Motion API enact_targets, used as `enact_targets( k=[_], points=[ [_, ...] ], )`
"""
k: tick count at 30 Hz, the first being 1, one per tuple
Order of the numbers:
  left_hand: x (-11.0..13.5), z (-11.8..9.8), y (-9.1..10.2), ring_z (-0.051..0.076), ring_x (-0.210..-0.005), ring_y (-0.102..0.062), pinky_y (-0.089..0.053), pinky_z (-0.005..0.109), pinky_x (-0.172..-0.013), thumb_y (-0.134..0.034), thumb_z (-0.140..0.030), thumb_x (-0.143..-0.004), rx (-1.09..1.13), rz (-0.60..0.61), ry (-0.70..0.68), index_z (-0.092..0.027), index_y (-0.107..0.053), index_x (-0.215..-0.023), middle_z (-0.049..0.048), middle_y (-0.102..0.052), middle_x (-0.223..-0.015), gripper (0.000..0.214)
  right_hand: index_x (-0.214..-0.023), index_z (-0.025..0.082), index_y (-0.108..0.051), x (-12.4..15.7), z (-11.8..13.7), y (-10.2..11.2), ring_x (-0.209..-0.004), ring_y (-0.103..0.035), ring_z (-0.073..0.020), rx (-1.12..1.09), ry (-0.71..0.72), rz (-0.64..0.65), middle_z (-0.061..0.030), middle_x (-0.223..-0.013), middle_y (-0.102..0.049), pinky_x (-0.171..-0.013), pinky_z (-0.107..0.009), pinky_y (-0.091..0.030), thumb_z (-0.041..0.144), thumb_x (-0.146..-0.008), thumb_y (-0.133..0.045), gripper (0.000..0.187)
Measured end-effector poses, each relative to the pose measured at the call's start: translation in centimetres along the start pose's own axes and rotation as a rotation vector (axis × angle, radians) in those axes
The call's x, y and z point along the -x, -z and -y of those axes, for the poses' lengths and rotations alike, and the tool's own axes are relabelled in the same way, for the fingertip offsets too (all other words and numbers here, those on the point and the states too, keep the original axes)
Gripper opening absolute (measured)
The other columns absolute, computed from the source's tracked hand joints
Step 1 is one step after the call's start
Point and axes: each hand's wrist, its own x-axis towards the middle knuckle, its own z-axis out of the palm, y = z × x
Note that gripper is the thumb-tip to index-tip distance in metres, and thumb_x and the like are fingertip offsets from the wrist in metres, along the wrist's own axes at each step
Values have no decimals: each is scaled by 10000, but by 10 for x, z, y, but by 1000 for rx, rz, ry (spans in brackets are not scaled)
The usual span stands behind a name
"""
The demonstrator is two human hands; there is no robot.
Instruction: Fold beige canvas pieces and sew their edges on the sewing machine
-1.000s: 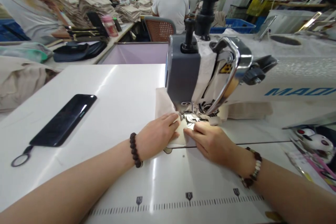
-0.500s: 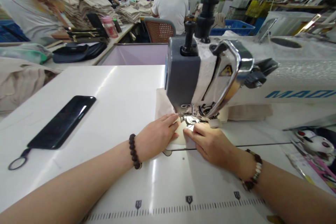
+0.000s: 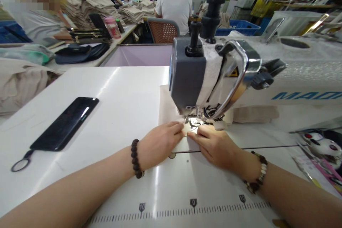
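Observation:
A pale beige piece of fabric (image 3: 166,105) lies under the head of a sewing machine (image 3: 187,74), its far part spread on the white table to the left of the needle area. At the near edge of the fabric, just left of the metal presser foot (image 3: 196,123), the bent fingers of my left hand (image 3: 160,145) are closed together on it. My right hand (image 3: 217,146) is close by on the right, index finger pointing in at the cloth and the other fingers curled. My fingertips partly hide the fabric's near edge.
A black phone (image 3: 65,124) with a ring strap lies on the table at left. Another beige cloth (image 3: 255,114) rests under the machine arm. At right is a black-and-white item (image 3: 322,144). Ahead, a person in white (image 3: 175,5) sits by stacked cloth.
The fabric has slid away from me, its far edge now farther back. My left hand's fingers have drawn slightly nearer and bent more. My right hand is almost unmoved.

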Motion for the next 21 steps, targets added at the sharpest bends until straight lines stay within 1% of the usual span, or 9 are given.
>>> enact_targets(
  k=[2, 6, 8, 11, 15, 18, 21],
  points=[
    [-3, 4, -2, 180, -1060, -512, -435, 311, -955, -405, -99, -889, -6, -3, -2, -71, -567, -999, 108, -575, -1044, 198, -1025, 102, -605, -1, 0, -1, -678, -499, -159, 10, -42, -3, -68, -751, -575, -593, -256, -375, 73, -800, -393, 311],
    [-9, 7, -7, 176, -1053, -512, -398, 301, -991, -386, -102, -899, -31, -42, 10, -54, -578, -947, 105, -581, -981, 204, -1089, 112, -579, -2, 1, -2, -713, -535, -161, 63, -102, -5, -82, -809, -605, -567, -237, -386, 55, -758, -421, 371],
    [-11, 9, -9, 188, -1056, -508, -405, 310, -980, -403, -123, -898, -41, -65, 26, -49, -569, -972, 109, -574, -995, 196, -1084, 121, -578, -2, 1, -2, -744, -547, -166, 81, -115, 9, -88, -838, -615, -585, -237, -399, 52, -754, -424, 370],
    [-11, 10, -10, 198, -1045, -507, -440, 318, -928, -417, -153, -899, -25, -67, 59, -58, -552, -1016, 113, -559, -1035, 202, -1068, 127, -583, -3, 1, -1, -783, -556, -173, 81, -128, 33, -98, -887, -622, -610, -240, -412, 56, -757, -432, 353],
    [-12, 12, -6, 180, -976, -524, -463, 300, -877, -406, -151, -905, 13, -63, 91, -89, -568, -955, 83, -566, -968, 181, -1063, 122, -584, -4, 2, 1, -789, -561, -177, 76, -139, 53, -105, -913, -622, -619, -246, -415, 57, -758, -445, 342],
    [-14, 11, -4, 177, -947, -527, -464, 292, -871, -437, -146, -891, 10, -64, 102, -89, -571, -952, 74, -568, -949, 158, -1057, 121, -588, -4, 3, 1, -786, -562, -178, 82, -137, 56, -111, -939, -623, -621, -250, -415, 59, -761, -444, 334],
    [-15, 9, -3, 190, -969, -519, -453, 300, -893, -451, -126, -879, -21, -59, 96, -69, -571, -969, 79, -575, -949, 160, -1054, 133, -587, -3, 2, 1, -795, -561, -171, 79, -144, 53, -109, -966, -621, -633, -245, -415, 63, -771, -436, 328]
  ],
)
